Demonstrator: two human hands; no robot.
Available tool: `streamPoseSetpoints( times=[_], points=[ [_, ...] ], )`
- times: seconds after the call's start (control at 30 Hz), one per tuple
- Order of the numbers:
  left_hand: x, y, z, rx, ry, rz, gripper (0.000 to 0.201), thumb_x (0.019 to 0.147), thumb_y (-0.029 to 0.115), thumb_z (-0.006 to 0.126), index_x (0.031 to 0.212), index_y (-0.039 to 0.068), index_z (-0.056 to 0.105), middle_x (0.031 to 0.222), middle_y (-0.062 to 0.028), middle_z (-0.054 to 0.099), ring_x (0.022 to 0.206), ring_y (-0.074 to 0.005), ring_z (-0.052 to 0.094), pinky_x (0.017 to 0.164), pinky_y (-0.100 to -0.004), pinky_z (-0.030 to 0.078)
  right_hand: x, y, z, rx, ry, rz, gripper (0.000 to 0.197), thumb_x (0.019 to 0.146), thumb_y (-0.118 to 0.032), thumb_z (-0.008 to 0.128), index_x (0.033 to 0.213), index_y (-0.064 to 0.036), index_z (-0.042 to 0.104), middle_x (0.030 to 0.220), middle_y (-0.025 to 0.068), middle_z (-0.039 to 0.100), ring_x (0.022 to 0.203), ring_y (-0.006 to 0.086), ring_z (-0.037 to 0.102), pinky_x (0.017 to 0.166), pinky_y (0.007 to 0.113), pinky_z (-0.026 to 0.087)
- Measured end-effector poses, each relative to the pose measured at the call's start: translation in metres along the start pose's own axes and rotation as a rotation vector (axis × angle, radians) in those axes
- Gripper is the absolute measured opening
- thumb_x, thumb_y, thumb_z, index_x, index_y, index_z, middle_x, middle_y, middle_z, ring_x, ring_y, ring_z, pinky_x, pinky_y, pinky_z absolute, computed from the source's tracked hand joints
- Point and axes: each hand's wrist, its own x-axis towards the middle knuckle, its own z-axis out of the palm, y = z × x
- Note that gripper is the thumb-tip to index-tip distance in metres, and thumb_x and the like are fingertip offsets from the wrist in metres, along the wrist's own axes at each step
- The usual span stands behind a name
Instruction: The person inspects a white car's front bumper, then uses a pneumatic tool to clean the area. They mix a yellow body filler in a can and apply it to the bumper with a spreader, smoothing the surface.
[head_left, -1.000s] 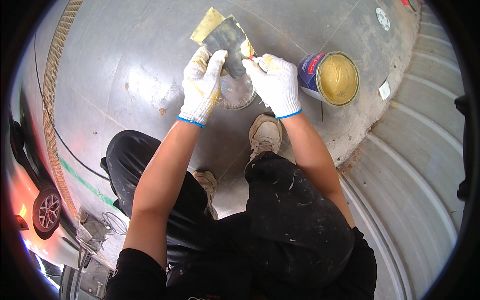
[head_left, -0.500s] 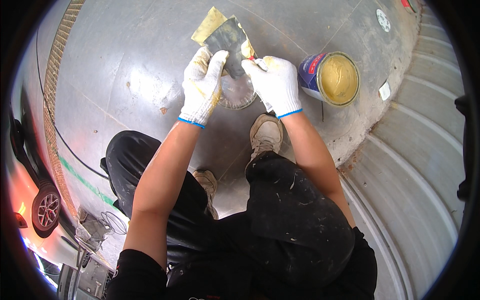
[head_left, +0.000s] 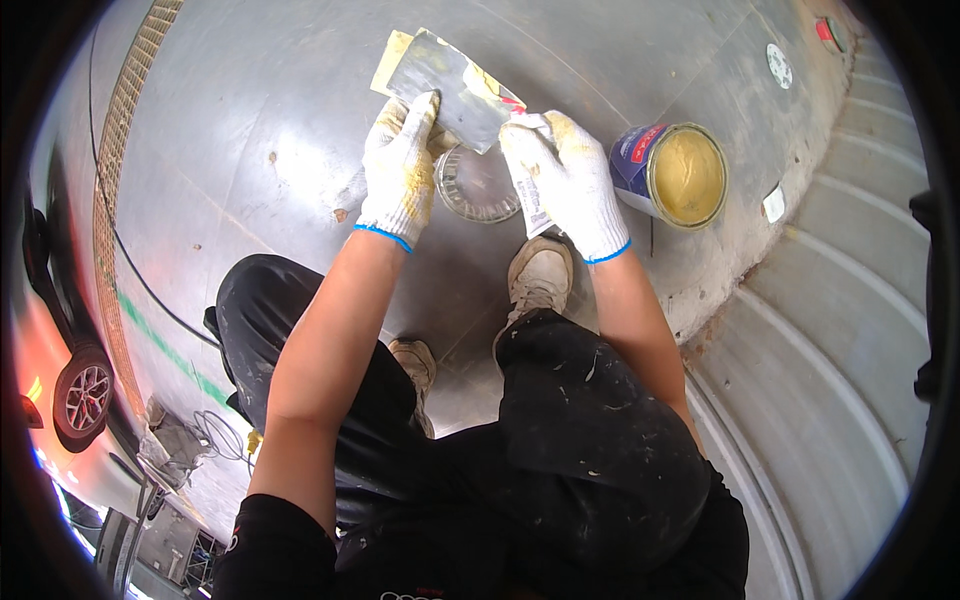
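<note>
My left hand (head_left: pixel 398 175), in a white knit glove stained yellow, pinches a flat dark grey plate (head_left: pixel 445 85) by its near edge. A pale yellow sheet (head_left: pixel 392 62) sticks out behind the plate. Along the plate's right side lies a smear of yellow putty (head_left: pixel 482 82), with a little red paste (head_left: pixel 513 104) by the corner. My right hand (head_left: pixel 572 180), also gloved, is closed around a white tube (head_left: pixel 531 204), its upper end close to the red paste; the fingers hide most of the tube. An opened tin (head_left: pixel 632 180) of yellow putty (head_left: pixel 689 176) stands right of it.
Under my hands a round clear lid-like piece (head_left: pixel 477 200) lies on the grey floor. A ribbed metal panel (head_left: pixel 830 330) runs along the right. Left are a floor grate (head_left: pixel 108 190), a black cable (head_left: pixel 150 285) and a car wheel (head_left: pixel 83 398). A perforated disc (head_left: pixel 779 66) lies far right.
The grey plate has turned flatter, showing more of its face and the red paste. My right hand has moved slightly right and nearer, and more of the white tube shows.
</note>
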Motion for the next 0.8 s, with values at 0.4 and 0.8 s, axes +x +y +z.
streamPoseSetpoints(
  times=[0.4,0.8],
  points=[
    [0.015,0.029,-0.016,-0.267,0.088,-0.041,0.024,0.107,0.017,0.061,0.129,0.007,0.06,0.126,-0.0021,0.064,0.112,-0.0158,0.063,0.088,-0.0317,0.056,0.012,0.078,0.067,-0.878,-0.198,-0.293,0.071,0.087,-0.048,0.074,0.135,-0.0011,0.053,0.157,0.031,0.036,0.15,0.0501,0.027,0.121,0.06,0.025],
    [-0.011,0.112,-0.059,-0.175,0.016,-0.016,0.036,0.109,0.026,0.056,0.135,0.002,0.051,0.128,-0.0087,0.063,0.105,-0.0159,0.065,0.087,-0.0293,0.058,-0.002,0.037,0.008,-0.882,0.127,-0.289,0.122,0.051,-0.065,0.091,0.153,-0.0181,0.043,0.151,0.0221,0.034,0.139,0.0477,0.035,0.112,0.062,0.034]
  ],
)
